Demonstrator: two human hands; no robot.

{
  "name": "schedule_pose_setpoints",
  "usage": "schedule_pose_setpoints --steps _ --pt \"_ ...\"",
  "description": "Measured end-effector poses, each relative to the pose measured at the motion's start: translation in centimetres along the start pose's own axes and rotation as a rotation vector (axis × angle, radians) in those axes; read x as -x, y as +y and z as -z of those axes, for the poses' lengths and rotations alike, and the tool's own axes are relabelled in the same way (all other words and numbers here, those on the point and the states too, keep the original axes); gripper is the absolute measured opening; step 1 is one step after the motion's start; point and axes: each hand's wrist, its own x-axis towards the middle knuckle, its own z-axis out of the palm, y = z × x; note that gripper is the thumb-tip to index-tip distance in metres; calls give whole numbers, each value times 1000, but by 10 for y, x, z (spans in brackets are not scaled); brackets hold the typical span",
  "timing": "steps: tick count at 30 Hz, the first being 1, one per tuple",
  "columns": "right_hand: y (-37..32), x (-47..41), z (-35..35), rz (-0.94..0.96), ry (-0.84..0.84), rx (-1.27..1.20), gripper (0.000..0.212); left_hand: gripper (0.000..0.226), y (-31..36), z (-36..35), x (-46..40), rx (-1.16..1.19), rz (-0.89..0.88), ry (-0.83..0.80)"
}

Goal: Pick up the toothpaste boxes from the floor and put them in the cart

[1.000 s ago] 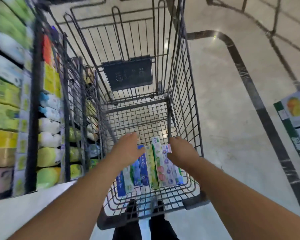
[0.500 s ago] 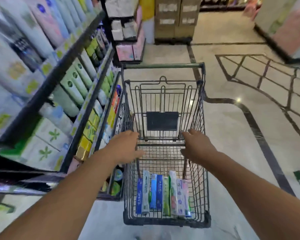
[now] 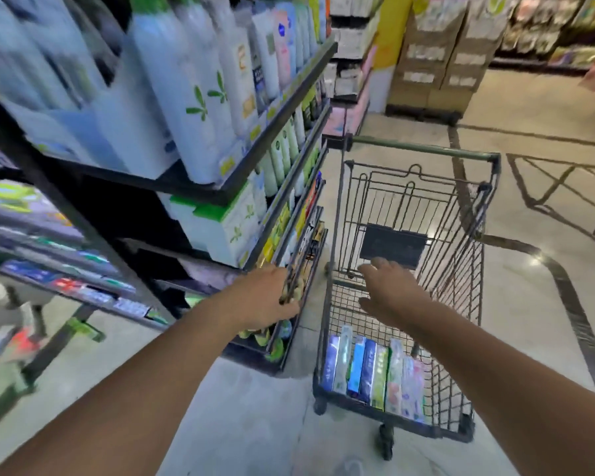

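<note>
Several toothpaste boxes [image 3: 375, 371] lie side by side in the near end of the black wire cart [image 3: 474, 269], which has a green handle at its far end. No box shows on the floor. My right hand [image 3: 390, 290] hovers above the cart's basket with its fingers spread and relaxed, holding nothing. Left of the cart's rim, my left hand [image 3: 267, 298] floats in front of the lower shelf edge. Its fingertips are partly hidden by that edge, and no object shows in it.
A tall black shelf unit [image 3: 261, 146] full of bottles and boxed goods stands close on the cart's left. Stacked cartons [image 3: 437, 63] stand at the aisle's far end. Pale tiled floor [image 3: 536, 304] with dark inlay lines spreads to the right of the cart.
Both hands rose from the boxes at the cart's bottom. The left hand moved left, outside the cart toward the shelf. The view lifted and swung left.
</note>
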Motion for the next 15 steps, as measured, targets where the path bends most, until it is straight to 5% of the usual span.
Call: schedule_pose_setpoints --steps 7,15 --pt "-179 28 -15 306 9 99 54 61 -129 -38 169 140 298 90" --pt "-421 81 -33 687 38 161 43 76 -271 -89 398 217 723 137"
